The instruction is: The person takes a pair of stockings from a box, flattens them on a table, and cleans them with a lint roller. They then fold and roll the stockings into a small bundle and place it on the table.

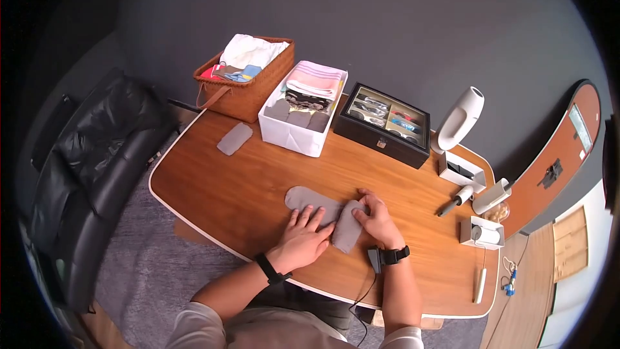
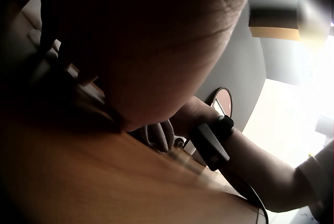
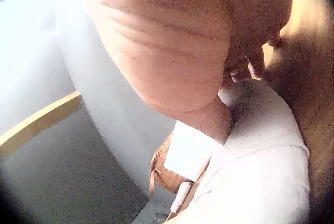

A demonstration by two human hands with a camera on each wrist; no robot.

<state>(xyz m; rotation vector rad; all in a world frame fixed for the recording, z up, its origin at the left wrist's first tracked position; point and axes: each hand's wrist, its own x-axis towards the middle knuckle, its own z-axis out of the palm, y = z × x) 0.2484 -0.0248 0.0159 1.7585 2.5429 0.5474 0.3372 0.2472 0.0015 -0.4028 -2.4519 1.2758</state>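
A grey sock [image 1: 311, 198] lies on the wooden table in front of me, with its right part folded across the rest. My left hand [image 1: 299, 244] rests flat on it, fingers spread and fairly straight. At the folded end my right hand [image 1: 382, 223] grips the fabric, thumb on top and the other fingers along the far side. From the right wrist, the sock [image 3: 261, 145] shows as a thick layer under the thumb. The left wrist view is dark and mostly filled by the palm [image 2: 151, 51].
A folded grey sock [image 1: 234, 139] lies at the back left. Behind stand a wicker basket [image 1: 245, 100] of clothes, a white box [image 1: 294, 137] of folded items and a black glasses case [image 1: 381, 145]. Small white boxes [image 1: 482, 235] and devices line the right edge.
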